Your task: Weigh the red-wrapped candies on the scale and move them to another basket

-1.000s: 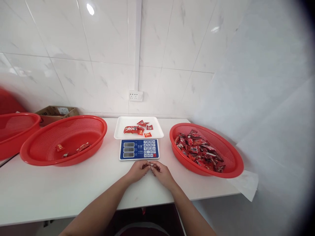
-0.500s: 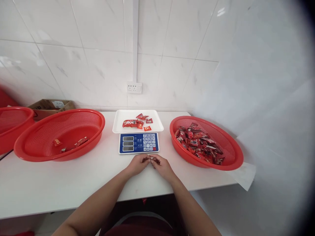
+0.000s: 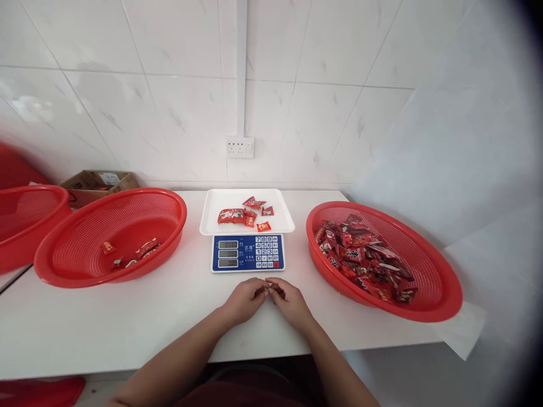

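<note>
My left hand (image 3: 247, 299) and my right hand (image 3: 289, 301) meet at the fingertips just in front of a blue-and-white weighing scale (image 3: 248, 253). Both have their fingers curled and pinched together; anything between them is hidden. On the scale's white tray (image 3: 207, 217) lies a larger red packet (image 3: 231, 216), with several small red wrapped pieces beside it. To the right, a red mesh basket (image 3: 436, 285) holds a heap of red and dark wrapped packets (image 3: 360, 254). The left red basket (image 3: 76, 249) has several packets at its bottom.
Another red basket (image 3: 25, 226) stands at the far left, and an open cardboard box (image 3: 85, 195) sits behind. A tiled wall with a power socket (image 3: 240, 147) closes off the back. The white table's (image 3: 169, 328) front edge runs just before my body.
The view has shifted a little, so the baskets and scale appear slightly lower and further right. My hands keep their pinched pose; the packets stay where they were.
</note>
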`<state>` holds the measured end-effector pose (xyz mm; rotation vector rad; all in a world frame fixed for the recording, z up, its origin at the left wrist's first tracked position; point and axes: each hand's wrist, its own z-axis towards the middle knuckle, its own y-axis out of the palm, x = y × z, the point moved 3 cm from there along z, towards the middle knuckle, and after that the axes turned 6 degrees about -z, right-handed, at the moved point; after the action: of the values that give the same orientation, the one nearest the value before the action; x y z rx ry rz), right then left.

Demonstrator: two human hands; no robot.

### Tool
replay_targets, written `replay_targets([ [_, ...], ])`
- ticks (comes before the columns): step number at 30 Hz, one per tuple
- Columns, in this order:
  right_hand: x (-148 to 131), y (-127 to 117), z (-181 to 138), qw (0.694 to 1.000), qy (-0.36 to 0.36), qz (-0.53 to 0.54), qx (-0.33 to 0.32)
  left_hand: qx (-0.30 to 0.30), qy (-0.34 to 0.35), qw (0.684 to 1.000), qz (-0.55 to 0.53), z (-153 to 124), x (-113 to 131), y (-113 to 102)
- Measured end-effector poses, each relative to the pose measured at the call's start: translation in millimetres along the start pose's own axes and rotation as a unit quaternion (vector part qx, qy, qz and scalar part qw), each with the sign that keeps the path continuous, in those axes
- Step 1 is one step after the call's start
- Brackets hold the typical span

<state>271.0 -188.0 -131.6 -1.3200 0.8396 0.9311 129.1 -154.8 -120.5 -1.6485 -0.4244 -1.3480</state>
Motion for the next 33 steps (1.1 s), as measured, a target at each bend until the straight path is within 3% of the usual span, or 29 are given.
replay_targets([
  [3,-1,-1,-1,1.0,0.001,-0.01,-0.004,0.011,-0.006,1.0,0.004,-6,12,-14],
  [6,-1,-2,0,1.0,0.003,-0.021,-0.013,0.056,0.02,0.997,0.041,-2,35,-46],
  [10,-1,-2,1,0.999,0.009,-0.013,-0.045,0.147,0.055,0.975,0.159,26,61,-105],
  [14,-3,-3,1,0.997,0.018,-0.009,-0.077,0.168,0.064,0.941,0.288,64,63,-143],
  [18,-4,-5,1,0.996,0.019,-0.002,-0.087,0.138,0.047,0.926,0.35,85,50,-152],
  [24,-7,-5,-1,0.994,0.031,0.039,-0.096,0.141,0.029,0.9,0.412,89,41,-157],
  [28,-6,-7,-8,0.987,0.071,0.093,-0.106,0.199,0.018,0.868,0.455,85,47,-167],
  [33,2,-11,-20,0.966,0.096,0.145,-0.191,0.31,-0.081,0.827,0.462,80,58,-171],
])
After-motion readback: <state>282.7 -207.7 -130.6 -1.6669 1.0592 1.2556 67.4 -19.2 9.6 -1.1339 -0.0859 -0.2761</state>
